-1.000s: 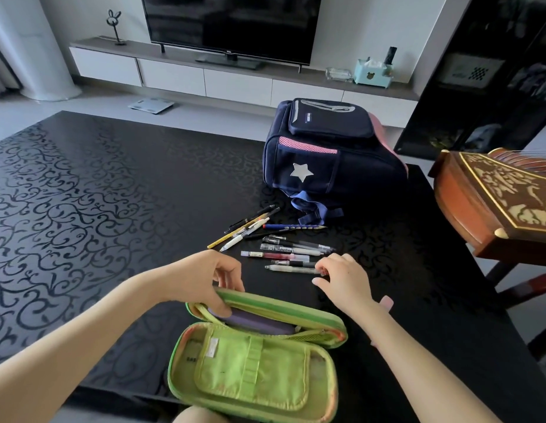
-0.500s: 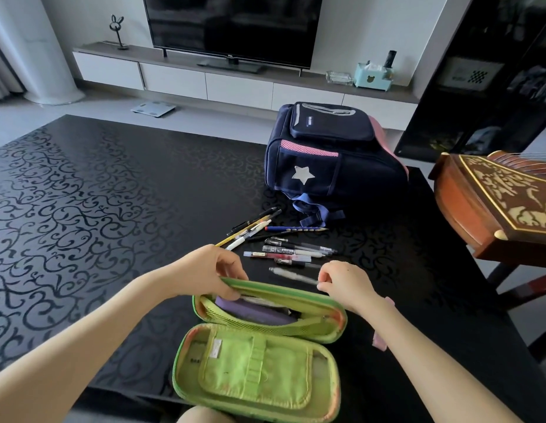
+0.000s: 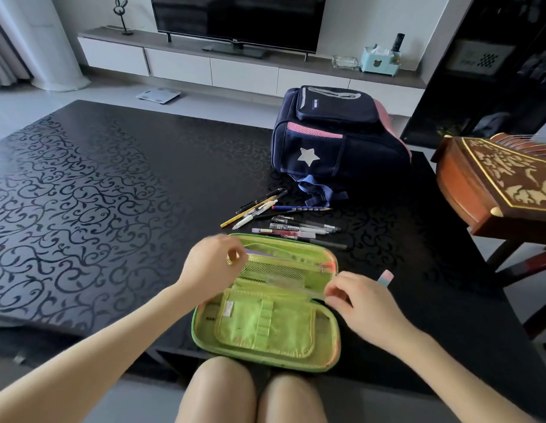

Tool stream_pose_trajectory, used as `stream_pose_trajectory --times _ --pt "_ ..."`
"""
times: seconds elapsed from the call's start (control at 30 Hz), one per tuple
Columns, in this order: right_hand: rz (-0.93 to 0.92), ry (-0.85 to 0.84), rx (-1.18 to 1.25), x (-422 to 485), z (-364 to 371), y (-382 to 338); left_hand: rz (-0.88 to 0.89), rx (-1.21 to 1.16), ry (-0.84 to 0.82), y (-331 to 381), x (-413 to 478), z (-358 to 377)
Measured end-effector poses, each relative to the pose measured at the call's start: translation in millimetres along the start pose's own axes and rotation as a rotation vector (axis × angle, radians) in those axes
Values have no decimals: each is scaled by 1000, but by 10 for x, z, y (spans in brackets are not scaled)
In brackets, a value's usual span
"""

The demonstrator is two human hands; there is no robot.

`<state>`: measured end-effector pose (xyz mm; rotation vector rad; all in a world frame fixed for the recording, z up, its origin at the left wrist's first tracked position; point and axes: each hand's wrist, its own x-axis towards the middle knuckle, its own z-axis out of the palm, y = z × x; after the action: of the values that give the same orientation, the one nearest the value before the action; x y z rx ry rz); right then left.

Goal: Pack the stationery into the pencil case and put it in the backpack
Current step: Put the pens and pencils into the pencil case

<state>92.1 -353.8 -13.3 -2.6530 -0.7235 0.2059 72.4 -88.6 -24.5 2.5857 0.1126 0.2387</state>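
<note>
Two hands on open green pencil case (image 3: 267, 326), left hand (image 3: 212, 267) pinching its edge, right hand (image 3: 361, 303) gripping clear pen (image 3: 291, 285), purple item inside.

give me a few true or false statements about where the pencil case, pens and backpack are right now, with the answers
1. The green pencil case lies open at the near edge of the black table. True.
2. All the pens are already inside the case. False: a group of pens and pencils lies on the table between the case and the backpack.
3. The navy backpack sits on the table beyond the pens. True.
4. The pencil case is inside the backpack. False: it lies on the table, apart from the backpack.
5. The left hand is at the case's left side and the right hand at its right. True.
</note>
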Motion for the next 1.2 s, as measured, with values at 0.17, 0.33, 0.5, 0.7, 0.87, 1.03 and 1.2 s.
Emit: stream_pose_trajectory --times 0.17,0.33,0.5,0.7,0.87,1.03,1.2 --pt "201 -105 712 -83 338 -461 -273 -711 -384 295 -363 63" --pt "277 -117 952 -94 400 -696 -360 -979 -247 420 -413 30" --pt "177 49 408 -121 358 -473 58 -235 -134 133 -330 -105" --pt "135 50 165 -177 402 -297 220 92 -284 -199 -335 -49" --pt "75 98 100 -117 492 -277 233 136 -269 -239 -314 -39" --pt "33 72 104 -8 483 -314 247 402 -565 -193 -296 -55" --pt "33 68 86 48 498 -309 249 384 -590 -201 -316 -67"
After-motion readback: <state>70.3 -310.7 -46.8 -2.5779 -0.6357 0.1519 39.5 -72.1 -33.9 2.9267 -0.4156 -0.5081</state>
